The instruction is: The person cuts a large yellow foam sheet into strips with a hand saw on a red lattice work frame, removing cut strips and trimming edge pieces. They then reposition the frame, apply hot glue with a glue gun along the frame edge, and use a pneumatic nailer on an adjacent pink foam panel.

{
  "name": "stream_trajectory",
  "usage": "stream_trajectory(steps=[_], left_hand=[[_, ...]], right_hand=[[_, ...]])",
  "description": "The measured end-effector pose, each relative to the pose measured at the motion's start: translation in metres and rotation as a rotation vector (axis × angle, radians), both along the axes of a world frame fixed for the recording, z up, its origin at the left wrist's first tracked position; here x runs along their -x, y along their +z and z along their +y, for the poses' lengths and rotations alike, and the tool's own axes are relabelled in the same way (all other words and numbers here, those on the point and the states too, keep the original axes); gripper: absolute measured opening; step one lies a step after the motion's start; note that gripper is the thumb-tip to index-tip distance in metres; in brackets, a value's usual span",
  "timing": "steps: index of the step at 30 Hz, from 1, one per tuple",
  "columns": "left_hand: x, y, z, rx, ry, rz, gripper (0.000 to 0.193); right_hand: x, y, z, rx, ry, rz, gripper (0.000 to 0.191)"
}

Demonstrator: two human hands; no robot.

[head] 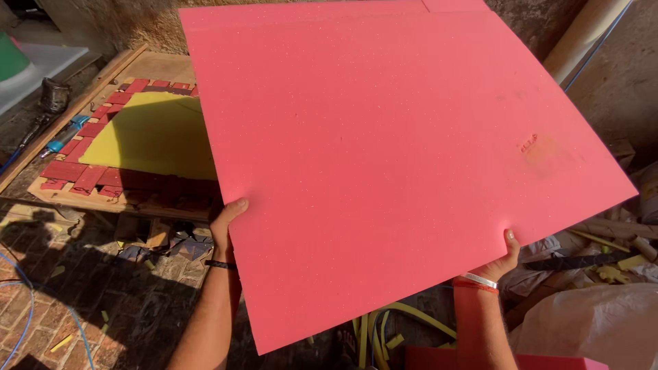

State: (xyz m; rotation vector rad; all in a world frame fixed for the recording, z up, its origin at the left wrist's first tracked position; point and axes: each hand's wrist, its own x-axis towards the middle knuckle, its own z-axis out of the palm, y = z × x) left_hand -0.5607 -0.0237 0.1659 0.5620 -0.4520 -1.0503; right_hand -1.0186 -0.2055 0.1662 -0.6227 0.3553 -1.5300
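We see a plain pink foam sheet [404,157] with pale flecks and an orange smudge; a yellow foam panel [154,133] bordered by dark red blocks [75,171]; reddish-brown brick floor [103,301].

Foam sheet [404,157] above floor; workboard [103,137] behind-left

Big pink foam sheet [404,157] fills the view, tilted; left hand [223,229] grips its edge at eight o'clock, thumb on top; right hand [499,262] pinches the lower edge at five o'clock; yellow foam panel [154,133] ringed by red blocks [72,171] lies at ten o'clock on a wooden board [157,68]; yellow offcuts [384,329] at six o'clock.
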Motion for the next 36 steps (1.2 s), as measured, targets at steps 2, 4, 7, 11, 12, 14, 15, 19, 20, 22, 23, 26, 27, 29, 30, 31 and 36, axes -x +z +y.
stream_trajectory(steps=[2, 4, 7, 11, 12, 14, 15, 19, 20, 22, 23, 26, 27, 29, 30, 31, 36], left_hand=[[-0.001, 0.007, -0.07, -0.106, -0.151, -0.141, 0.036], [-0.011, 0.006, -0.119, -0.573, -0.129, -0.492, 0.046], [-0.027, -0.03, -0.167, -1.022, -0.237, -0.981, 0.058], [-0.013, -0.121, -0.174, -1.052, -0.617, -1.378, 0.073], [-0.004, -0.142, -0.16, -1.02, -0.637, -1.387, 0.087], [0.011, -0.164, -0.143, -1.145, -0.452, -1.327, 0.086], [0.016, -0.166, -0.158, -1.208, -0.362, -1.287, 0.087], [0.045, -0.182, -0.109, -1.375, -0.499, -1.21, 0.067], [0.05, -0.182, -0.099, -1.362, -0.58, -1.207, 0.067], [0.057, -0.183, -0.088, -1.303, -0.625, -1.098, 0.066], [0.057, -0.185, -0.085, -1.25, -0.599, -1.002, 0.062], [0.053, -0.191, -0.081, -1.146, -0.518, -0.814, 0.056], [0.051, -0.194, -0.081, -1.123, -0.487, -0.761, 0.055], [0.045, -0.199, -0.079, -1.13, -0.478, -0.792, 0.054], [0.044, -0.202, -0.079, -1.141, -0.463, -0.798, 0.054], [0.044, -0.204, -0.079, -1.16, -0.46, -0.849, 0.054], [0.045, -0.211, -0.082, -1.181, -0.35, -0.787, 0.052]], right_hand=[[0.019, -0.013, -0.019, -0.073, -0.08, 0.049, 0.071], [0.028, -0.031, -0.042, -0.152, -0.099, 0.107, 0.067], [0.026, -0.066, -0.085, -0.516, -0.047, 0.422, 0.066], [0.011, -0.12, -0.123, -0.886, 0.273, 1.12, 0.051], [0.009, -0.134, -0.121, -0.889, 0.236, 1.249, 0.047], [0.009, -0.154, -0.11, -0.933, 0.181, 1.318, 0.045], [0.006, -0.162, -0.112, -0.971, 0.177, 1.264, 0.049], [0.006, -0.182, -0.083, -1.101, 0.243, 1.136, 0.072], [0.005, -0.187, -0.078, -1.097, 0.24, 1.003, 0.067], [-0.001, -0.189, -0.071, -1.013, 0.148, 0.828, 0.056], [-0.004, -0.188, -0.067, -0.942, 0.052, 0.78, 0.049], [-0.013, -0.185, -0.059, -0.944, -0.118, 1.025, 0.046], [-0.014, -0.184, -0.057, -0.938, -0.134, 1.018, 0.045], [-0.014, -0.184, -0.056, -0.921, -0.143, 1.013, 0.042], [-0.011, -0.185, -0.056, -0.929, -0.118, 1.005, 0.042], [-0.009, -0.187, -0.059, -0.933, -0.084, 0.999, 0.042], [-0.007, -0.198, -0.081, -0.885, 0.156, 1.045, 0.036]])
